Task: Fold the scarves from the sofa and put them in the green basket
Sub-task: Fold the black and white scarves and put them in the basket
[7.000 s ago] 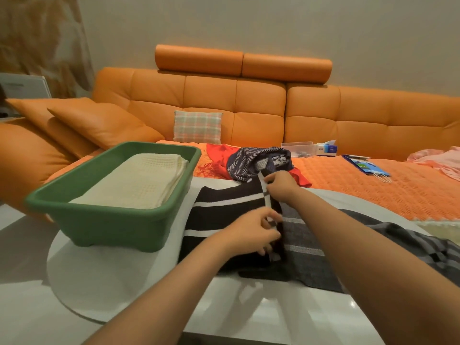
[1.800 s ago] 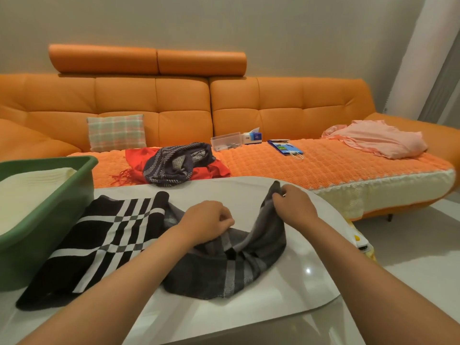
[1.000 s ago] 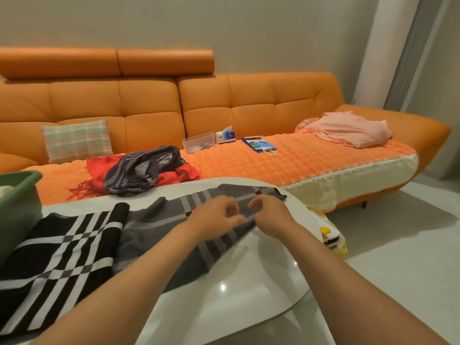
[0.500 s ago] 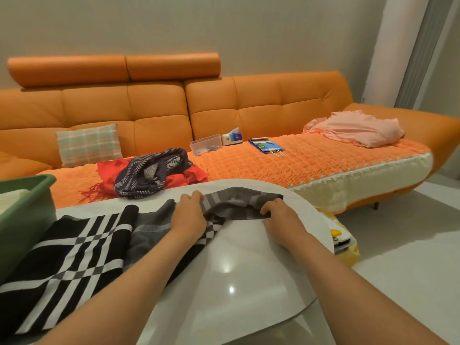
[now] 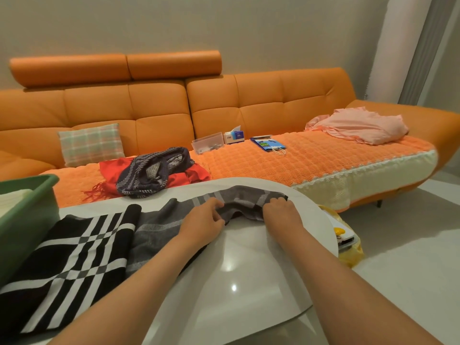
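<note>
Pinching the far end of the grey and black plaid scarf (image 5: 159,225) is where things are at: both hands are closed on the cloth, left hand (image 5: 202,224) on the near edge and right hand (image 5: 282,211) by the end corner, with a little hump of fabric bunched between them. The scarf lies stretched across the white counter (image 5: 249,265), black-and-white end toward the green basket (image 5: 27,207) at the left (one cream piece already sits in it). My take on doing this step well: pull that hump flat first, line up the two long edges, then carry the grey end over to the black end so the halves match. Slick counter, so I'd expect the cloth to slide; keep it low. The striped scarf (image 5: 151,171) and red scarf (image 5: 194,174) wait on the sofa (image 5: 154,108)
</note>
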A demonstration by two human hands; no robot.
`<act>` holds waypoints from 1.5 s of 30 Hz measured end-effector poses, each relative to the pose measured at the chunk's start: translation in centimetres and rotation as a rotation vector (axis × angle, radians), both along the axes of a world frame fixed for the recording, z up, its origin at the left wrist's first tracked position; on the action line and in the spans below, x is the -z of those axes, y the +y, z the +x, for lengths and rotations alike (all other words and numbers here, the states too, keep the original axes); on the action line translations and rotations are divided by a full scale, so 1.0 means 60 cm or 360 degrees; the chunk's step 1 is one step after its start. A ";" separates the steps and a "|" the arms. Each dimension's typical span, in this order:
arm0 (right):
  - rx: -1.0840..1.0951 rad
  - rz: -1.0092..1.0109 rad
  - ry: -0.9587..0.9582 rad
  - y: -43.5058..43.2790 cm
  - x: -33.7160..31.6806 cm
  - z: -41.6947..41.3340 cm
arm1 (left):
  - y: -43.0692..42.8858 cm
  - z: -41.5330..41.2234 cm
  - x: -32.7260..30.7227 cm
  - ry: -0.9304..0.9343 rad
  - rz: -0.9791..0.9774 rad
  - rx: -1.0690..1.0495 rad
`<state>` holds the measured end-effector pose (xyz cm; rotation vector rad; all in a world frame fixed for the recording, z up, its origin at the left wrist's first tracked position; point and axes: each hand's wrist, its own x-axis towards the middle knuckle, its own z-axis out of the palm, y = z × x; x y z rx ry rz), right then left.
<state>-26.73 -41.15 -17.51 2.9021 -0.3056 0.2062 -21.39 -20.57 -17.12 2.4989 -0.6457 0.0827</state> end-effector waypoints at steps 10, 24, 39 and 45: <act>0.0602 -0.0113 0.0398 -0.055 -0.062 -0.098 | -0.052 -0.075 -0.031 0.0020 0.0178 0.0392; -0.0102 0.0755 0.0548 0.012 -0.034 -0.097 | 0.014 -0.053 0.009 0.0168 0.0763 0.0192; -0.0463 0.0584 0.0299 0.088 -0.040 -0.052 | 0.019 -0.024 -0.006 0.0265 0.0048 0.0222; -0.0663 0.0587 0.0313 0.194 -0.052 -0.026 | 0.175 -0.020 -0.028 -0.0164 0.0349 -0.0217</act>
